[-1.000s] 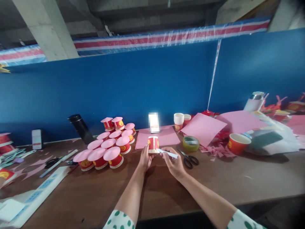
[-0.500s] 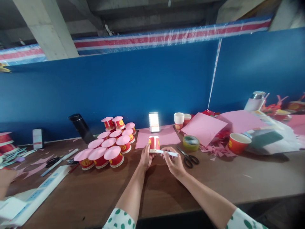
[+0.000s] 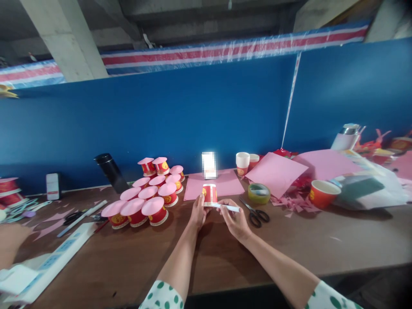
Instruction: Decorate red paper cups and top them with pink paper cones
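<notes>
My left hand [image 3: 198, 212] is closed around the side of a red paper cup [image 3: 210, 195] with gold print, held upside down. In my right hand [image 3: 235, 221] is a slim white pen-like tool [image 3: 231, 208], its kind too small to make out. Its left end points at the cup's lower rim, and I cannot tell whether it touches. Black scissors [image 3: 255, 215] lie just right of my right hand, beside a roll of tape [image 3: 259, 193]. Behind the cup is a pink paper sheet [image 3: 233, 182].
Several red cups with pink cone tops [image 3: 154, 207] stand at left, near a black bottle [image 3: 110, 172]. A white power strip [image 3: 58, 262] lies farther left, close to another person's hand [image 3: 11, 244]. At right are pink papers [image 3: 277, 171] and a red paper cup [image 3: 322, 195].
The whole view has shifted very slightly. Both hands keep the same hold on the cup and the white tool. At the left edge, the other person's hand has moved a little.
</notes>
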Available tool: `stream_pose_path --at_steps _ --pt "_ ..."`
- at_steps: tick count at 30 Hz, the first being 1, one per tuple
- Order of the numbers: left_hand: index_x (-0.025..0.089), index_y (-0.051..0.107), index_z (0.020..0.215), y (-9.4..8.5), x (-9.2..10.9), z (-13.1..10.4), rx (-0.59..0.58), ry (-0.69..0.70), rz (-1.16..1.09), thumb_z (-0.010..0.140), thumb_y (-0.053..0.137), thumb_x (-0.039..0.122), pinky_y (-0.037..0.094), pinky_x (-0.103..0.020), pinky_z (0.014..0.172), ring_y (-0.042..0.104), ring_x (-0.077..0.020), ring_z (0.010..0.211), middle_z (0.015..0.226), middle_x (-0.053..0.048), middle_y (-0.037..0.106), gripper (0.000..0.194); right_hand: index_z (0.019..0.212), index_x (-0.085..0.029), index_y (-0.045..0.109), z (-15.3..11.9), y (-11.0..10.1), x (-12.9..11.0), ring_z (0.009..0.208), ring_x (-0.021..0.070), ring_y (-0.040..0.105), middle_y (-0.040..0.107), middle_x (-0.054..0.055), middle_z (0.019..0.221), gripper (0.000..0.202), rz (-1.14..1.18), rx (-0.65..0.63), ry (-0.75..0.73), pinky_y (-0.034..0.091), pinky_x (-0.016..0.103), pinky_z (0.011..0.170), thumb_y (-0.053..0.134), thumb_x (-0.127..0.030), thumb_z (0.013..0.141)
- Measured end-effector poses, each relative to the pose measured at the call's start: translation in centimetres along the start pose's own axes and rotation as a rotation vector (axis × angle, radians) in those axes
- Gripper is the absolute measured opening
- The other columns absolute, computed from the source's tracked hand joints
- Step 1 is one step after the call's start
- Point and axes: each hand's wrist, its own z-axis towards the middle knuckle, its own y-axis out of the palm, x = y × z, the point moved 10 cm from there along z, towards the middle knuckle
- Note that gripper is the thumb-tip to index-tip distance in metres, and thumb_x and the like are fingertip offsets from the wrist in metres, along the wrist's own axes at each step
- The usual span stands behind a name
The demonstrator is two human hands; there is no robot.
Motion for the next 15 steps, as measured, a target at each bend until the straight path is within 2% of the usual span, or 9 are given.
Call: stream_pose_path --at_steps 7,15 --pt "0.017 0.06 0.092 0.16 -0.23 0.21 -0.044 0.008 0.057 0.076 0.056 0.045 0.049 -0.037 0.077 0.061 -0.0252 0.088 0.089 -0.012 0.065 0.033 0.091 -0.017 0.059 0.05 0.04 -0.11 0.068 0.0152 0.06 0.064 0.004 0.077 0.017 -0.01 -0.007 -0.018 0.046 0.023 0.062 0.051 -0.031 0.085" --pt "0.018 0.059 0.09 0.14 -0.29 0.13 -0.055 0.013 0.086 0.076 0.056 0.046 0.049 -0.037 0.075 0.061 -0.0229 0.081 0.084 -0.011 0.064 0.031 0.096 -0.018 0.061 -0.03 0.41 0.27 0.071 0.0161 0.06 0.064 0.004 0.078 0.019 0.001 -0.035 -0.007 0.048 0.024 0.064 0.05 -0.031 0.086"
